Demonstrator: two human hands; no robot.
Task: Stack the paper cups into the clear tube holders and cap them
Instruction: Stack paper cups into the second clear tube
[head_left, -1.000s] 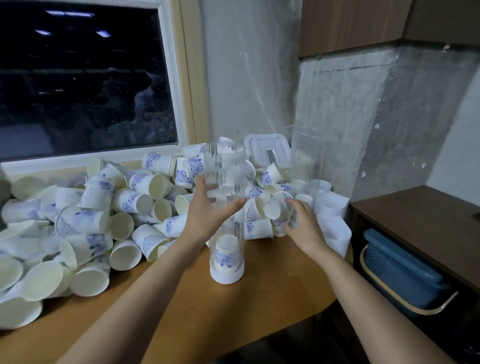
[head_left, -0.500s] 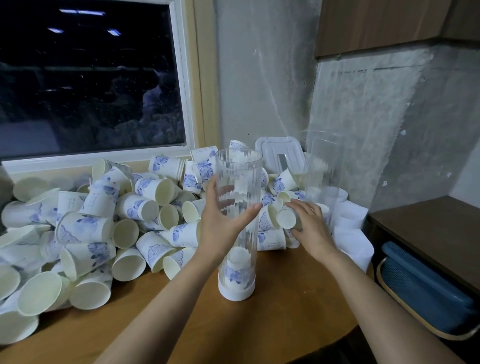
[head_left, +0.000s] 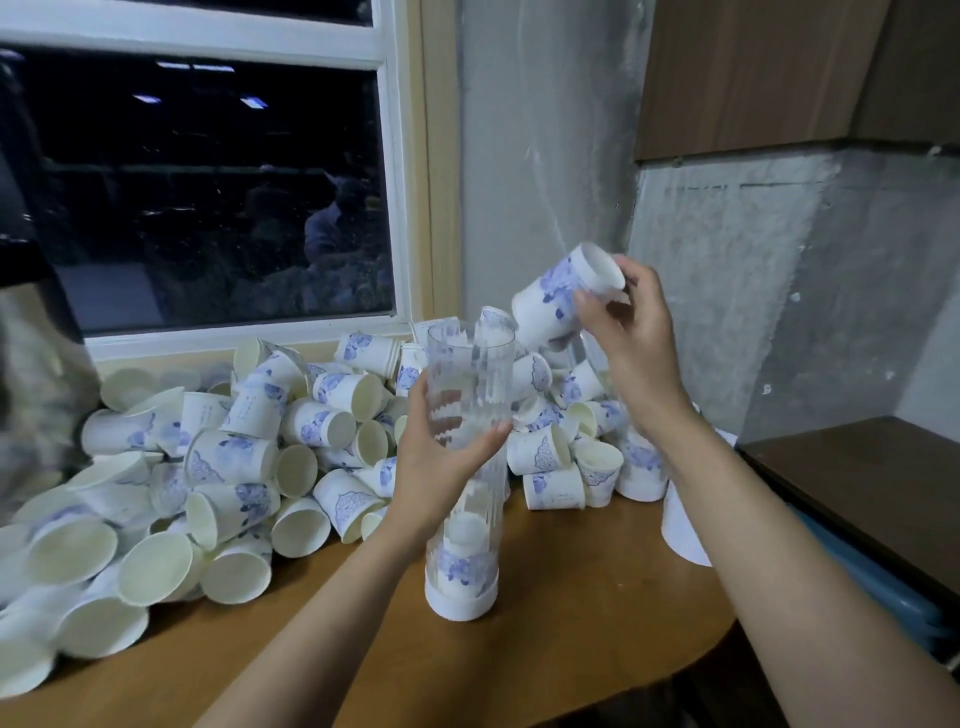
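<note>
Right hand (head_left: 628, 332): up off the heap of loose cups (head_left: 234, 457), no longer down among them as half a second back. Pinches one paper cup (head_left: 561, 299) by its narrow end, fingers curled round it. Cup tilted, wide mouth pointing down-left toward the tube opening; just above and right of the rim, not yet inside.

Left hand (head_left: 441, 457): wrapped round the middle of the clear tube (head_left: 470, 364), thumb across the near side, same hold as a second ago. Keeps the tube upright on the counter (head_left: 571, 639), seated in a white base cap (head_left: 460, 600).

Inside the tube: at least one nested cup (head_left: 462, 558) at the bottom, blue print showing through; exact count unclear through the ribbed wall. Most of the height unfilled.

Heap spread left of and behind the tube, up against the window sill (head_left: 249, 340).

Reading: pick finished, insertion next. Calls for centring the mouth over the opening before letting go, so as to drop square onto the cup below; a skewed release likely to jam against the wall. Seemingly early in the task: large heap outstanding, no top cap fitted.
</note>
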